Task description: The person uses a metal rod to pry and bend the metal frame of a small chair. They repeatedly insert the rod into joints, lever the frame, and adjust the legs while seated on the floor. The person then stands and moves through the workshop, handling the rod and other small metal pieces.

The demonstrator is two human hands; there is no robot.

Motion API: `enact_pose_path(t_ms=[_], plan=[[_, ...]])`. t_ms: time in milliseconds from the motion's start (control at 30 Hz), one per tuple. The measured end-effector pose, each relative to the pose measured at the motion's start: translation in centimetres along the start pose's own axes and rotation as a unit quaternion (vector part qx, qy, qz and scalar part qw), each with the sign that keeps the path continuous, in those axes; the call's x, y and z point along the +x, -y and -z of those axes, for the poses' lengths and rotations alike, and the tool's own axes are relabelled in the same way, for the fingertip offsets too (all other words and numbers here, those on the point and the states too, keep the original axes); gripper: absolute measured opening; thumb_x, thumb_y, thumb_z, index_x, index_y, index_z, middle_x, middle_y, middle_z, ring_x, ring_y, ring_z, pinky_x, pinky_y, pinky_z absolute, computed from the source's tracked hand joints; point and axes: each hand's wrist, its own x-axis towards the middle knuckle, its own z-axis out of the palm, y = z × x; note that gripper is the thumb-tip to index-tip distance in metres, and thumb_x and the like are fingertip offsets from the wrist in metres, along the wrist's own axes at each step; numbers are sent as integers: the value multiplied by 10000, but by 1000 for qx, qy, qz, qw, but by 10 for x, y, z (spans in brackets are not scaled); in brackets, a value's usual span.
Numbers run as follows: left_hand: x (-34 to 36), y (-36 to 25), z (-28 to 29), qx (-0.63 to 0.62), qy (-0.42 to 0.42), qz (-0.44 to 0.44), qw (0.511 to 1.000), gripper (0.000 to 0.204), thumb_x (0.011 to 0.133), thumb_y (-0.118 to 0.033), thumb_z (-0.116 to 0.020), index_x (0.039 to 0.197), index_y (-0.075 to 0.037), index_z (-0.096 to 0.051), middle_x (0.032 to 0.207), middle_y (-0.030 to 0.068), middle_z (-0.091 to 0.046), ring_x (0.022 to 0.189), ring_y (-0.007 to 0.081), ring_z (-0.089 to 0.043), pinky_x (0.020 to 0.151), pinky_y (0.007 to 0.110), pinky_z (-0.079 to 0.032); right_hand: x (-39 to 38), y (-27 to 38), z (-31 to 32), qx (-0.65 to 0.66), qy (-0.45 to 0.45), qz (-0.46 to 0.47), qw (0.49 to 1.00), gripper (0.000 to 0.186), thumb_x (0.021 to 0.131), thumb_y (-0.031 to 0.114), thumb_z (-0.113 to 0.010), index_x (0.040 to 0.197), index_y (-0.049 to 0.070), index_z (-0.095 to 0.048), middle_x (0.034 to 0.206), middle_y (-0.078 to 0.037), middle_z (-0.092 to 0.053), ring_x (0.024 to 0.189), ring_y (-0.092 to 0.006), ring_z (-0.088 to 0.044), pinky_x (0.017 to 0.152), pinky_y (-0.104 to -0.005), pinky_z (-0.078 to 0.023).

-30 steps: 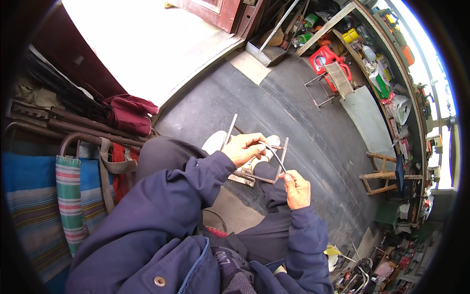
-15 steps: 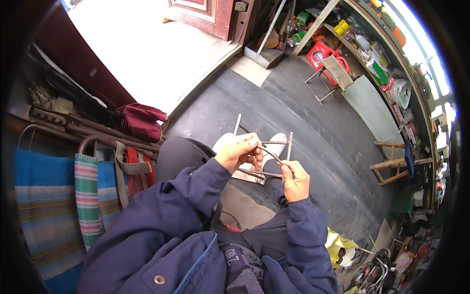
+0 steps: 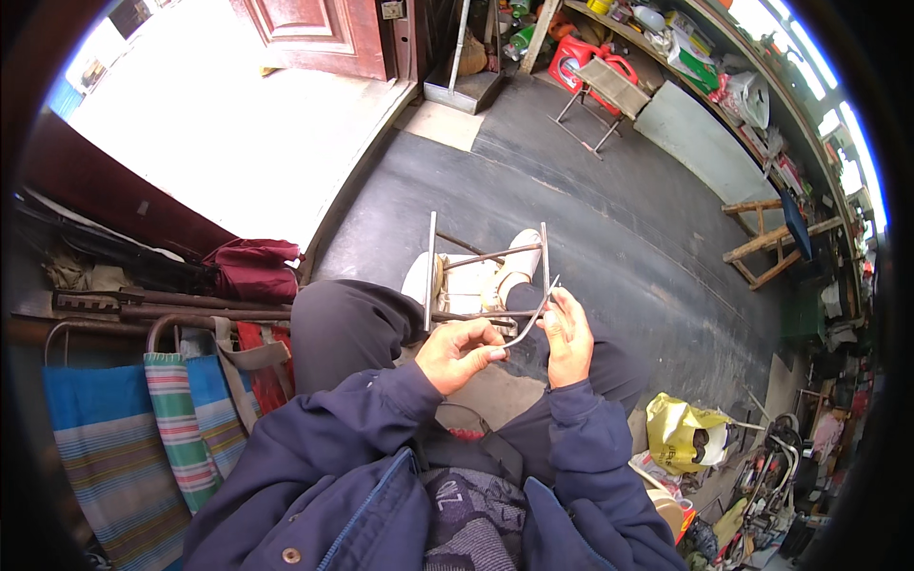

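Note:
My left hand [image 3: 457, 354] has its fingers closed on the lower end of a thin bent metal rod [image 3: 526, 326]. My right hand [image 3: 568, 341] grips the same rod near its upper end, fingers around it. Just beyond both hands is a rectangular metal frame [image 3: 433, 257] with tube sides and crossbars, lying over a pale object [image 3: 466, 285] between my white shoes [image 3: 524, 249]; what that object is I cannot tell. My dark trousered knees are on either side.
Folded striped chairs [image 3: 105, 428] lean at my left below a maroon bag [image 3: 252, 271]. An open doorway with a red door [image 3: 314, 33] is ahead-left. A small stool [image 3: 609, 86], red jugs [image 3: 571, 55], wooden stool [image 3: 762, 252] and cluttered shelves line the right. A yellow bag [image 3: 681, 433] lies near my right.
The rod has swung from slanting down toward my right hand to rising toward it; my left hand moved lower, my right hand slightly up. The metal frame now shows beyond the hands.

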Motion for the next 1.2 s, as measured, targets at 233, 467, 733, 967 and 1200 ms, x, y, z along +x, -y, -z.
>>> enact_pose_path(t_ms=[233,467,733,967,1200], plan=[[0,14,-15,177,-6,-53,983,173,884,-122,-761,949,7,-666,832,99,-696,788,175,-676,741,320,-530,-23,10,-8,302,19,-239,923,427,1025,161,-597,1395,-35,-515,1148,-146,-685,1040,-241,-687,869,-356,-573],[-1,23,-9,265,14,-9,964,240,859,-231,-787,833,-21,-673,787,137,-694,743,270,-689,711,365,-525,-26,26,-16,298,31,-244,922,338,1049,164,-545,1311,-46,-575,790,-6,-564,657,-116,-543,680,-275,-499],[8,22,2,300,-156,-53,939,208,905,-33,-649,1113,-31,-663,1029,131,-677,979,224,-639,882,330,-506,-19,37,8,289,99,-358,882,413,1043,165,-433,1375,-66,-519,610,81,-281,454,-39,-233,429,-229,-242],[21,15,10,511,-119,-186,831,317,819,-185,-773,1119,-125,-690,1197,112,-645,1235,337,-563,1137,564,-293,-24,40,13,362,233,-429,794,497,1032,193,-384,1453,-61,-451,577,77,-273,442,-54,-241,425,-248,-277],[25,34,21,470,-57,-172,864,173,830,-253,-766,924,-130,-690,846,47,-576,896,278,-561,908,427,-419,-26,39,15,299,197,-419,834,545,1072,317,-331,1465,-44,-446,563,64,-295,444,-75,-262,459,-259,-316]])
